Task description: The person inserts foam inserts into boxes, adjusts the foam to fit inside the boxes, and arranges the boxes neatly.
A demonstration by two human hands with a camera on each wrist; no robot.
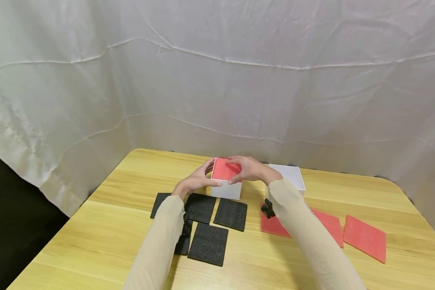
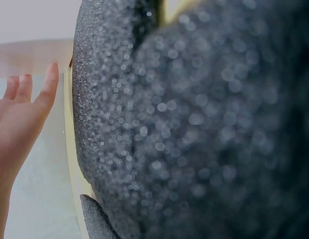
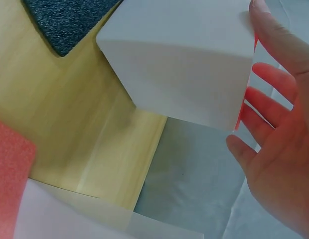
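Note:
A white box [image 1: 227, 190] stands on the wooden table [image 1: 105, 233] with a red foam sheet [image 1: 224, 169] lying on its top. My left hand [image 1: 198, 179] touches the sheet's left edge, thumb at the front corner. My right hand [image 1: 249, 169] lies over the sheet's right side with its thumb on the front edge. In the right wrist view the right hand [image 3: 274, 144] shows straight, spread fingers at the top of the box [image 3: 184, 64]. The left wrist view shows the left hand [image 2: 20, 114] with straight fingers, beside blurred black foam [image 2: 194, 124].
Several black foam squares [image 1: 208, 243] lie in front of the box under my left forearm. Red foam sheets [image 1: 366, 237] lie at the right. A second white box [image 1: 289, 176] stands behind my right wrist. White cloth hangs behind the table.

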